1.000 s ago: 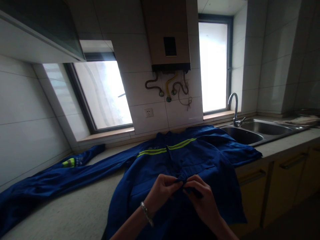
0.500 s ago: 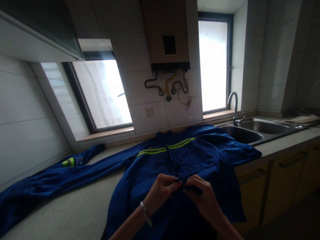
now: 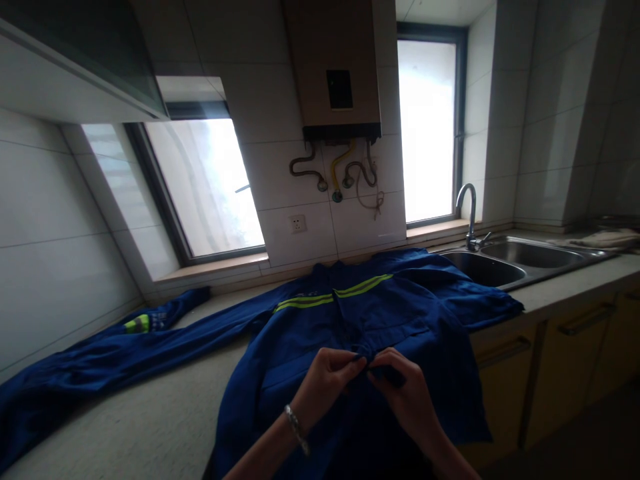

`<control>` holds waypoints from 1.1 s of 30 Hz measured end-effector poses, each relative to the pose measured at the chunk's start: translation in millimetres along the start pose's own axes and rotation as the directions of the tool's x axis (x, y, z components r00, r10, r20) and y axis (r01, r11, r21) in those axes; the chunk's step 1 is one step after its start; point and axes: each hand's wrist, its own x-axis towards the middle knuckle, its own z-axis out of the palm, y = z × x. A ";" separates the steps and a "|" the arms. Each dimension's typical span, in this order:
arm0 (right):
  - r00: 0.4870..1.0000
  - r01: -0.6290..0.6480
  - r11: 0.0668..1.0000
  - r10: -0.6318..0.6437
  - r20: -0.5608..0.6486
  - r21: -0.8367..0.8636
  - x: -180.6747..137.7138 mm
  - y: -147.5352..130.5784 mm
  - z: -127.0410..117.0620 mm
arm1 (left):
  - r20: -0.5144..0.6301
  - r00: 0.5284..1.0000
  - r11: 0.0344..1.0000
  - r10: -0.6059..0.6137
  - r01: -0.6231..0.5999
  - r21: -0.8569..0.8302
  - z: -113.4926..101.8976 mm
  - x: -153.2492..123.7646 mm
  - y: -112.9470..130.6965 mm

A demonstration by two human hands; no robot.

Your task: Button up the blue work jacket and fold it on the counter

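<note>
A blue work jacket (image 3: 300,340) with yellow-green stripes across the chest lies front up on the counter, its lower part hanging toward me. At its front opening, below the stripes, my left hand (image 3: 327,377) pinches the cloth between thumb and fingers; a silvery bracelet (image 3: 297,429) circles that wrist. Close beside it my right hand (image 3: 403,383) is closed on the opposite front edge, fingertips nearly meeting the left ones. Whether a button or other fastener sits between the fingertips is too dark and small to tell.
One sleeve (image 3: 165,340) stretches left along the pale counter (image 3: 165,420). To the right are a steel double sink (image 3: 530,253) with a tap (image 3: 469,213) and yellow cabinets (image 3: 565,373) below. A water heater (image 3: 340,67) hangs on the wall; a cabinet (image 3: 75,73) overhangs at upper left.
Both hands remain at the same place on the jacket front, with only slight shifts of the fingers and wrists. The jacket lies as before.
</note>
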 end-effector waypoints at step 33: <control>0.961 0.275 0.940 -0.265 0.077 -0.203 -4.0 0.9 -13.7 | -0.114 0.969 0.892 0.218 -0.150 0.425 17.1 -18.1 9.1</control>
